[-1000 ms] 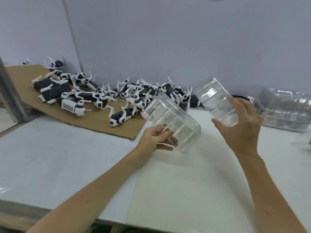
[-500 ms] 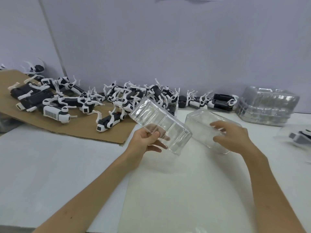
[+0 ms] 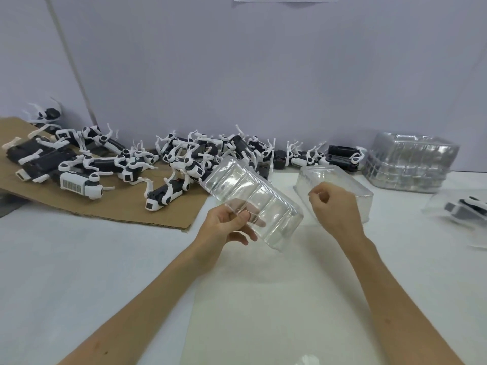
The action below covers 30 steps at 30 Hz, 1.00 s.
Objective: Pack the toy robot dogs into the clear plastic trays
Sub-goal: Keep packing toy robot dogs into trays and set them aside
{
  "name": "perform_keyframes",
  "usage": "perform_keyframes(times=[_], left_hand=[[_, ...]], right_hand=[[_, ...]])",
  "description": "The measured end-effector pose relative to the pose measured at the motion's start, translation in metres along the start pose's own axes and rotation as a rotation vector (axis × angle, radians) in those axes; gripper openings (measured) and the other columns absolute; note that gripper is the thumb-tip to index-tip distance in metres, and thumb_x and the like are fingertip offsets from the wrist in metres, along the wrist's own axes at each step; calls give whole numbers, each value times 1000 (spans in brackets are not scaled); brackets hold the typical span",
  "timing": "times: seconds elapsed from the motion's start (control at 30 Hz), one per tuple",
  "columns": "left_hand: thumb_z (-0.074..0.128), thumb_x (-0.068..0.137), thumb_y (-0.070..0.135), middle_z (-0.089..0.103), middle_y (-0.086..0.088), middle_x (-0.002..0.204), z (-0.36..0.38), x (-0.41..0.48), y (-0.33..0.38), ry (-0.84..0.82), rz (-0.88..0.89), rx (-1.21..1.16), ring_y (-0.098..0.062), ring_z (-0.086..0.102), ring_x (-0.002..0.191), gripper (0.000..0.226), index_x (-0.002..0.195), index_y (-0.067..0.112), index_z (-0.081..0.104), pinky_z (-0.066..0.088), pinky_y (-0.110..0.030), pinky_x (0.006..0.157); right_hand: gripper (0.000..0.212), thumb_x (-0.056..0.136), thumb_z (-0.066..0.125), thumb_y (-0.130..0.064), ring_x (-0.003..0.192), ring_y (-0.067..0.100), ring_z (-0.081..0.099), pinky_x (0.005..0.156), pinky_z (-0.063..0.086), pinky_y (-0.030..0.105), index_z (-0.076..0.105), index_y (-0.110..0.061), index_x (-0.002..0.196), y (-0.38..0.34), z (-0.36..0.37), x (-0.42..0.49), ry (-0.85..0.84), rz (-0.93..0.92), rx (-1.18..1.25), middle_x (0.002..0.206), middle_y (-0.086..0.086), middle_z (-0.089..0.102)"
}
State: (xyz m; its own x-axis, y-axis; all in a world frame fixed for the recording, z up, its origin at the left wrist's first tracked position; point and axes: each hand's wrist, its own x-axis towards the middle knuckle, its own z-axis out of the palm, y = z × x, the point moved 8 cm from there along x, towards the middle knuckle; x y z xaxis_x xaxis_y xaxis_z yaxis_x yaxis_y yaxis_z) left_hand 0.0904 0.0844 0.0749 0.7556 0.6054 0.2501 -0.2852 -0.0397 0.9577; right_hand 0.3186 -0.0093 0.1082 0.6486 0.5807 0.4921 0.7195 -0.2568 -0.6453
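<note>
White counter [image 3: 79, 259]: cardboard sheet [image 3: 110, 204] and heaped toy robot dogs [image 3: 184, 159] lay rear-left, unpacked. Clear tray [image 3: 253, 196], tilted, was clamped in left hand [image 3: 224, 227] fingers. Second tray [image 3: 340, 177] rested behind right hand [image 3: 336, 209], whose fingers were curled and empty.

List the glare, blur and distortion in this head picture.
Head view: soft even light, faint shadows; white glare streaks on the clear tray in the left hand; wide-angle bowing curves the wall seam; the packed tray at the right edge is blurred.
</note>
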Motion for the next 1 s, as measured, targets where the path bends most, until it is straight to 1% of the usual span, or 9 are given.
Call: perform_keyframes(times=[0.1,0.13,0.33,0.4,0.5,0.57,0.73,0.83,1.0], left_hand=[[60,90,24,74,-15,95,1,-1,0,-2,0,8,-25,66,68,16,97,11,65,52,-26,60],[60,90,24,74,-15,95,1,-1,0,-4,4,10,-25,66,68,16,97,10,65,52,-25,60],[60,92,24,75,-13,95,0,-2,5,14,36,28,-22,67,69,13,94,25,73,52,-24,61],[59,94,24,76,-12,99,2,-2,5,9,50,70,-22,69,73,14,99,25,73,54,-25,63],[58,96,23,76,-11,101,3,-2,4,12,48,88,-24,72,79,16,106,17,69,56,-26,65],[57,96,23,76,-11,103,4,-2,5,-1,43,100,-26,73,83,21,111,12,67,56,-27,67],[57,95,22,74,-11,112,4,-1,4,-22,18,4,-27,72,94,32,124,10,63,57,-30,75],[63,94,20,75,-14,106,1,0,2,25,-14,-82,-26,73,92,26,117,7,68,57,-29,77],[59,92,15,75,-12,100,-1,3,-3,58,-51,-211,-26,72,98,25,111,6,72,57,-30,80]], right_hand=[[25,93,60,-15,137,20,43,100,33,27,67,-19,117,12,28,-5,-298,19,-88,143,7,54],[28,96,59,-15,144,19,34,107,28,28,64,-19,123,13,31,-7,-349,9,-76,151,7,46],[19,95,54,-19,93,10,65,78,47,26,70,-27,89,-33,-15,-10,16,-108,447,93,-11,72],[16,92,56,-28,90,16,67,82,49,31,71,-21,93,-53,-16,-15,-88,-186,588,88,-6,72],[17,86,67,-38,88,14,65,85,47,22,71,-26,96,-73,7,-32,-375,-277,490,88,-7,71],[12,84,74,-40,83,9,63,78,46,20,71,-28,88,-76,20,-40,-427,-305,391,82,-10,68],[21,90,71,-30,62,2,51,62,36,15,64,-29,70,-83,16,-42,-274,-343,453,64,-12,59],[27,88,67,-38,69,21,56,70,44,33,66,-13,77,-86,20,-49,-220,-344,432,69,1,64],[27,85,67,-41,77,5,53,80,39,27,67,-15,79,-92,17,-56,-87,-361,381,76,-11,66]])
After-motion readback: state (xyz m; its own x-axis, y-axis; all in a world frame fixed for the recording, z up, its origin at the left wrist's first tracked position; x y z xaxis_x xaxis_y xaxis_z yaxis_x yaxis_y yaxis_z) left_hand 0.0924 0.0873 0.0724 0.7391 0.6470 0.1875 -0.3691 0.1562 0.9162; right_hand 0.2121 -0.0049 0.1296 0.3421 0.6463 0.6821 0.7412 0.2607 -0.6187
